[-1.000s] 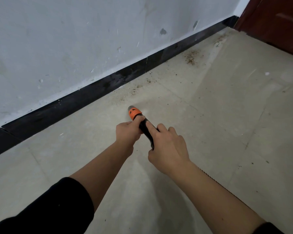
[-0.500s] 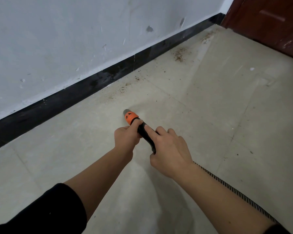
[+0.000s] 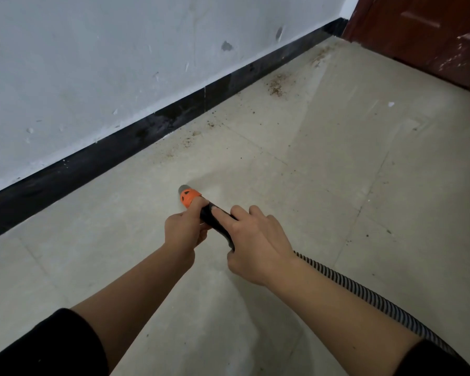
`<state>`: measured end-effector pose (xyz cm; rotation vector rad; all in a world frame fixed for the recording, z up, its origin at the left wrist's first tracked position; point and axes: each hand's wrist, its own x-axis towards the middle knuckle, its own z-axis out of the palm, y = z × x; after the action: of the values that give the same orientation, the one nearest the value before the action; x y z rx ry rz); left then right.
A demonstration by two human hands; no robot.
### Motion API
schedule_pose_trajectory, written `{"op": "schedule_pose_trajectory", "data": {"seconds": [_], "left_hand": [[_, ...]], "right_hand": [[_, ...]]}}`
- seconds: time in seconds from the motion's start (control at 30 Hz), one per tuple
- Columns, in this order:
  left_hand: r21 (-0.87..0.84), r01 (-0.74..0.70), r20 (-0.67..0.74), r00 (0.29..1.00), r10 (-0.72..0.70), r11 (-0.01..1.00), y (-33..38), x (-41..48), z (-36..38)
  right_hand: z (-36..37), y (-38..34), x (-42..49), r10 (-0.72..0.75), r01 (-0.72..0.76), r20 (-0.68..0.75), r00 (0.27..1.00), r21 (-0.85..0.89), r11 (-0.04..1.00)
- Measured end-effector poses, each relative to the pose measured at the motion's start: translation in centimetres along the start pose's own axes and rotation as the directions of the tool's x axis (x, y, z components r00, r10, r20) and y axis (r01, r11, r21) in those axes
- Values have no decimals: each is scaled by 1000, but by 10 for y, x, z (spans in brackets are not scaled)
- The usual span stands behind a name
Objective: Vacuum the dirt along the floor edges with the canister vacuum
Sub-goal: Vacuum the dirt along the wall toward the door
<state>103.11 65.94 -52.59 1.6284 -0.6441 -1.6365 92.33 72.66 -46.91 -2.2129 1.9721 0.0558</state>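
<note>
The left hand (image 3: 183,229) grips the nozzle (image 3: 189,198) behind its orange tip, the right hand (image 3: 255,248) clamps its black tube close behind, low over clean-looking tile (image 3: 337,185), with the dirt (image 3: 276,86) farther along the baseboard (image 3: 174,119) seemingly left to do.

Orange-tipped nozzle (image 3: 189,198) apparently short of dirt (image 3: 276,87).

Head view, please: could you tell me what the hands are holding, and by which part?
Both grip the vacuum wand: the left hand just behind its orange collar, the right hand further back on the black shaft.
</note>
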Motion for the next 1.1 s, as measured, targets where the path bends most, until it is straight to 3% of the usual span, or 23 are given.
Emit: {"op": "schedule_pose_trajectory", "data": {"seconds": [0.57,1.1], "left_hand": [[106,53,130,989,-67,993,42,60,92],[290,179,198,950,-242,940,55,32,183]], "right_hand": [[-4,80,59,143,-139,-52,988,73,988],[-37,155,29,275,-281,113,955,49,958]]}}
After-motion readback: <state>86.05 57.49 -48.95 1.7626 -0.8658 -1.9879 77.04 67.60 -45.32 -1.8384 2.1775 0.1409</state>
